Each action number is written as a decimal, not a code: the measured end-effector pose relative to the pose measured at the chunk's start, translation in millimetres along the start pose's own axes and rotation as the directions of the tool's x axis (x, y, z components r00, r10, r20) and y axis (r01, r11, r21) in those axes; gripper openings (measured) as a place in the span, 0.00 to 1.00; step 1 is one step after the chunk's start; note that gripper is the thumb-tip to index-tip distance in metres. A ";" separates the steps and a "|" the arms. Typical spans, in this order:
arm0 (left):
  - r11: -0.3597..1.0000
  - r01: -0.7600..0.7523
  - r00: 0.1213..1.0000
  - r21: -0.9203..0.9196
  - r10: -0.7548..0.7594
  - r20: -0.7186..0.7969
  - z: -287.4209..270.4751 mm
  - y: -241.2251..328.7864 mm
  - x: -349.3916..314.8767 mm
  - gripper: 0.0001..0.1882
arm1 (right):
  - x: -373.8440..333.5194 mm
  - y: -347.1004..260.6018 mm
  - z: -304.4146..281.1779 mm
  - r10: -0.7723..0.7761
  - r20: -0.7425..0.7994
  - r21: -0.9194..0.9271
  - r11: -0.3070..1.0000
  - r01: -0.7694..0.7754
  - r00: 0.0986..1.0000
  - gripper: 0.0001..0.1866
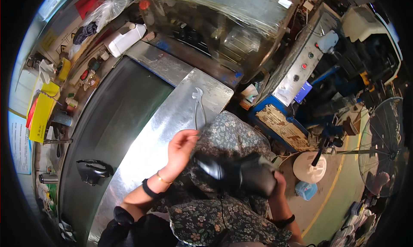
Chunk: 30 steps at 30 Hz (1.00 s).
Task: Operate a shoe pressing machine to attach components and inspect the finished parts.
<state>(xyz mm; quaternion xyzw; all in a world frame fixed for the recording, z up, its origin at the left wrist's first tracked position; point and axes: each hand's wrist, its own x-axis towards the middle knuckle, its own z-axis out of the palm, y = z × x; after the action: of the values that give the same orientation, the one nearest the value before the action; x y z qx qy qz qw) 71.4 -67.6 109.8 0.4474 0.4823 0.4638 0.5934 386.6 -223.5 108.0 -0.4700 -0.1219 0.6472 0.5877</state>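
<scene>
A pair of metal pliers (197,105) with a hooked jaw is over the bare metal tabletop (172,111), jaws pointing away from me. My left hand (180,147) has its fingers curled together at the near end of one handle. Over my lap, my right hand (279,186) grips one end of a glossy black shoe (247,174), blurred by motion. The shoe's other end points left, below my left hand. Most of the right fingers are hidden behind the shoe.
Left of the tabletop runs a dark conveyor belt (116,105) carrying another black shoe piece (94,171). A white jug (125,39) stands beyond it. To the right are a control panel (297,66) with buttons, a white round container (309,166) and a black fan (380,148).
</scene>
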 end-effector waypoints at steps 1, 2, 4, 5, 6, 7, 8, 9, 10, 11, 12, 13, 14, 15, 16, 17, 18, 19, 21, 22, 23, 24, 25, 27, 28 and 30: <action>0.999 -0.009 0.997 -0.044 0.005 -0.073 -15.9 -5.6 -1.5 0.10 | 27.0 -6.8 15.6 -0.042 -0.076 -0.013 0.999 0.041 0.996 0.29; 1.000 0.000 0.994 0.007 0.001 -0.109 -34.3 -9.6 -7.5 0.10 | 51.3 -17.4 32.0 -0.085 -0.004 0.063 0.994 0.085 0.996 0.27; 0.993 0.031 0.977 0.116 -0.006 -0.211 -71.2 -17.4 -27.6 0.10 | 122.4 -44.0 68.1 -0.224 0.128 0.152 0.967 0.204 0.966 0.27; 0.987 -0.003 0.967 0.162 0.045 -0.252 -90.7 -20.8 -42.2 0.10 | 158.4 -58.0 84.8 -0.237 0.227 0.253 0.951 0.177 0.945 0.23; 0.980 0.073 0.945 0.187 -0.008 -0.327 -112.3 -23.5 -57.3 0.10 | 201.5 -68.5 103.3 -0.239 0.177 0.287 0.940 0.182 0.955 0.23; 0.974 0.105 0.924 0.203 -0.020 -0.382 -135.1 -26.4 -72.2 0.11 | 246.6 -73.7 122.4 -0.325 0.100 0.225 0.928 0.297 0.940 0.24; 0.924 0.139 0.886 0.355 0.044 -0.461 -158.8 -29.0 -86.5 0.12 | 291.6 -77.5 140.1 -0.393 0.006 0.085 0.916 0.391 0.920 0.24; 0.859 0.248 0.826 0.447 0.053 -0.561 -183.2 -31.1 -99.8 0.13 | 333.3 -78.3 155.6 -0.484 0.012 -0.041 0.874 0.484 0.875 0.26; 0.694 0.242 0.816 0.678 0.233 -0.530 -209.7 -31.8 -113.1 0.16 | 369.9 -76.3 169.0 -0.615 0.024 -0.300 0.748 0.592 0.788 0.29; 0.499 0.345 0.787 0.795 0.308 -0.535 -235.8 -33.3 -122.6 0.20 | 396.8 -70.1 177.9 -0.715 0.077 -0.530 0.561 0.636 0.695 0.32; 0.318 0.441 0.724 0.839 0.427 -0.542 -260.0 -36.6 -129.8 0.25 | 412.4 -53.5 185.9 -0.691 0.193 -0.613 0.470 0.636 0.696 0.31; 0.110 0.552 0.653 0.826 0.559 -0.511 -285.4 -38.8 -135.3 0.31 | 421.4 -42.8 193.6 -0.627 0.197 -0.719 0.430 0.546 0.754 0.29; 0.097 0.713 0.539 0.694 0.557 -0.632 -313.5 -40.8 -136.7 0.34 | 416.2 -29.1 195.4 -0.511 0.369 -0.646 0.460 0.610 0.776 0.27; 0.069 0.818 0.425 0.571 0.596 -0.681 -340.5 -44.2 -137.8 0.38 | 397.2 -10.1 192.8 -0.331 0.398 -0.662 0.541 0.518 0.855 0.24; 0.117 0.895 0.301 0.430 0.551 -0.778 -365.8 -49.1 -138.9 0.43 | 371.4 2.7 186.6 -0.258 0.538 -0.569 0.592 0.571 0.803 0.22; 0.280 0.898 0.160 0.341 0.514 -0.843 -389.5 -55.2 -138.6 0.40 | 339.4 14.0 177.6 -0.138 0.597 -0.534 0.667 0.520 0.790 0.20; 0.782 0.573 0.157 0.244 0.188 -0.970 -410.4 -63.0 -135.4 0.36 | 301.6 21.7 162.4 -0.207 0.689 -0.541 0.490 0.683 0.695 0.17; 0.986 0.150 0.254 -0.072 -0.108 -0.961 -426.6 -71.7 -131.1 0.33 | 260.6 25.5 142.1 -0.155 0.651 -0.596 0.502 0.627 0.743 0.14; 0.953 0.210 0.247 -0.217 -0.266 -0.932 -441.8 -90.4 -120.4 0.24 | 191.0 27.4 102.3 -0.067 0.578 -0.673 0.524 0.522 0.813 0.14; 0.946 0.299 0.248 -0.123 -0.202 -0.947 -445.8 -92.3 -114.1 0.22 | 163.3 29.6 84.4 -0.067 0.534 -0.665 0.583 0.467 0.843 0.13; 0.907 0.412 0.237 -0.087 -0.198 -0.951 -443.2 -93.3 -106.7 0.21 | 139.6 31.0 66.9 -0.061 0.430 -0.719 0.581 0.382 0.901 0.13; 0.904 0.428 0.247 0.001 -0.116 -0.962 -437.3 -87.6 -103.1 0.20 | 121.9 31.5 51.2 -0.065 0.338 -0.750 0.585 0.310 0.939 0.12; 0.879 0.474 0.262 0.043 -0.095 -0.960 -427.5 -77.5 -97.4 0.19 | 110.1 29.9 37.7 -0.139 0.345 -0.716 0.600 0.356 0.928 0.12; 0.965 0.188 0.486 -0.182 -0.252 -0.837 -399.3 -40.4 -100.1 0.20 | 93.3 24.0 20.2 -0.045 0.157 -0.653 0.745 0.138 0.987 0.13; 0.962 0.142 0.639 -0.231 -0.268 -0.721 -380.0 -20.9 -99.1 0.20 | 91.8 19.8 18.5 -0.034 0.155 -0.641 0.757 0.127 0.987 0.13; 0.922 0.119 0.802 -0.367 -0.308 -0.512 -330.6 15.5 -110.7 0.20 | 94.7 12.3 32.5 -0.152 0.285 -0.612 0.731 0.301 0.947 0.13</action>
<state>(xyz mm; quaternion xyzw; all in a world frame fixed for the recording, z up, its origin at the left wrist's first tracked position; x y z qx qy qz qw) -268.4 -146.1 97.9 0.1321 0.6020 0.5748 0.5383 366.8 -131.2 72.4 -0.5525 -0.4575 0.5346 0.4467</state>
